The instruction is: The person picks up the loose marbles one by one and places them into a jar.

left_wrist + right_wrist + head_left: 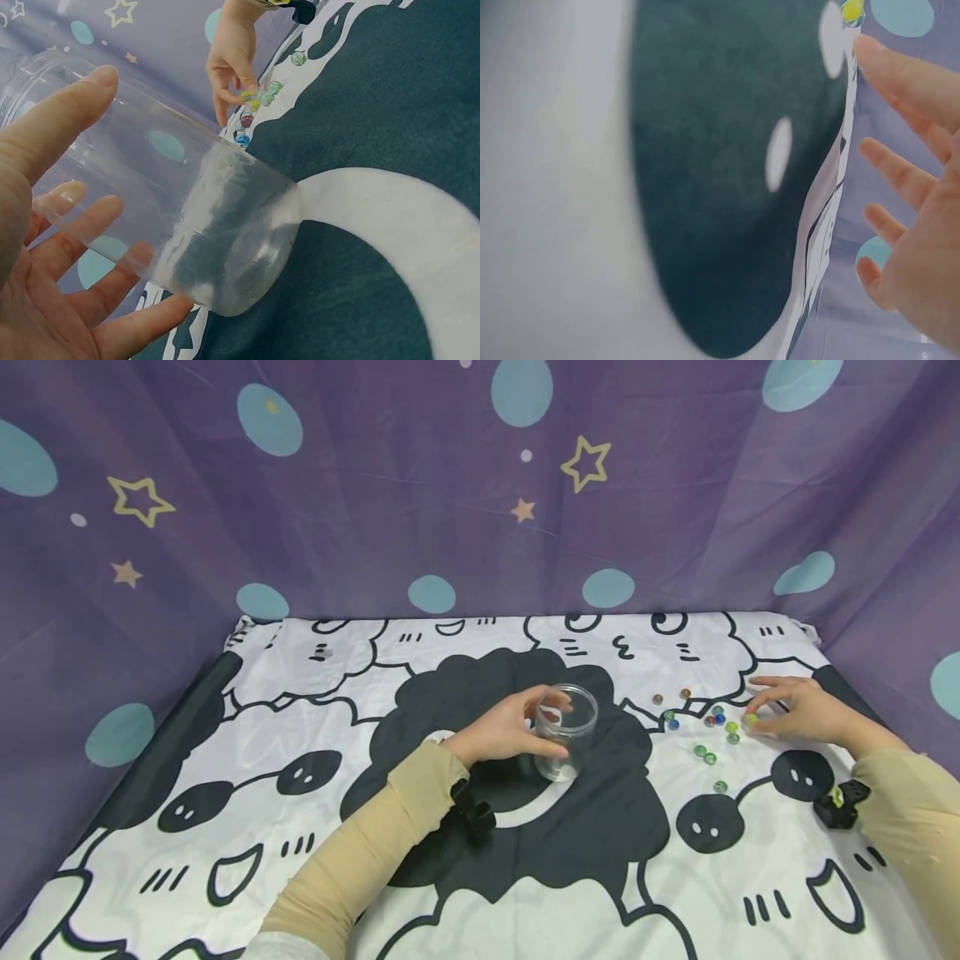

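My left hand [517, 724] grips a clear plastic jar [577, 735], thumb on one side and fingers curled round the other. The jar's rim is uncovered at the top, and in the left wrist view no contents show through its wall [225, 225]. Over on the right, my right hand [806, 714] pinches a yellow marble [752, 719] between thumb and index finger, while its other fingers stay extended. Close beside those fingertips lie a yellow-green marble [732, 727], a green marble [733, 738] and a blue marble [720, 719].
Several more marbles are scattered on the patterned cloth, among them a brown one [657, 699] toward the back and a green one [721, 787] toward the front. A purple curtain [450, 510] hangs behind the cloth-covered table [247, 827].
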{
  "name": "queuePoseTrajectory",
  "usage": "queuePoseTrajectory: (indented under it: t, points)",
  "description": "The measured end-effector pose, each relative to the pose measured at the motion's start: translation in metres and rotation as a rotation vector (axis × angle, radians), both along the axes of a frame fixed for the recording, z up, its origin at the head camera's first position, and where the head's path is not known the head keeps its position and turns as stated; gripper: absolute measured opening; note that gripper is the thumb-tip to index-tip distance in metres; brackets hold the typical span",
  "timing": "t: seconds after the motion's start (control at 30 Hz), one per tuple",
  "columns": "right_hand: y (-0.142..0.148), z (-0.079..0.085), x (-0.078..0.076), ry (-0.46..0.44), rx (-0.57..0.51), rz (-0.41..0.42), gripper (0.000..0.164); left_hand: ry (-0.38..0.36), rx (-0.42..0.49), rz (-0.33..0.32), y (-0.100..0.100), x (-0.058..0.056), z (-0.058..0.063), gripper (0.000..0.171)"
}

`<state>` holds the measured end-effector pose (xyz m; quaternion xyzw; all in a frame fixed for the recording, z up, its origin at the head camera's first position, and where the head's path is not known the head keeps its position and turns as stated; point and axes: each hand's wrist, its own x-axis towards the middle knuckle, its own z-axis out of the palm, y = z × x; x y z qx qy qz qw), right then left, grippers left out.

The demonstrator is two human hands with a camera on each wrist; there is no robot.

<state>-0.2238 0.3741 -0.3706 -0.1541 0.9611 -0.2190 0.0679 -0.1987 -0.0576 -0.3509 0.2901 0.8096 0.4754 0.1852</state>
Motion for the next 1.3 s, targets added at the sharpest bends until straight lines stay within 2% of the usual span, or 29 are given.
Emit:
queuePoseTrajectory:
  t: [0.13,0.27,0.67,0.87,1.1,1.3]
  points:
    - [0.001,0.0,0.0,0.122,-0.065,-0.021,0.019,0.0,0.007,-0.004,0.0,0.0,-0.001,0.067]
    - [0.0,0.005,0.0,0.162,-0.12,-0.053,0.02,0.002,0.008,-0.001,0.0,-0.001,-0.001,0.066]
    - [-0.013,0.03,0.003,0.108,-0.234,-0.171,0.038,-0.026,0.012,-0.005,0.0,0.0,0.002,0.066]
    - [-0.024,0.043,0.004,0.029,-0.315,-0.212,0.048,-0.03,0.011,0.003,0.0,0.0,0.001,0.064]
    - [-0.033,0.053,0.004,0.052,-0.358,-0.189,0.039,-0.031,0.021,-0.004,0.0,-0.001,-0.001,0.065]
    - [-0.047,0.065,0.006,0.085,-0.379,-0.149,0.041,-0.017,0.025,-0.006,0.0,-0.001,-0.001,0.066]
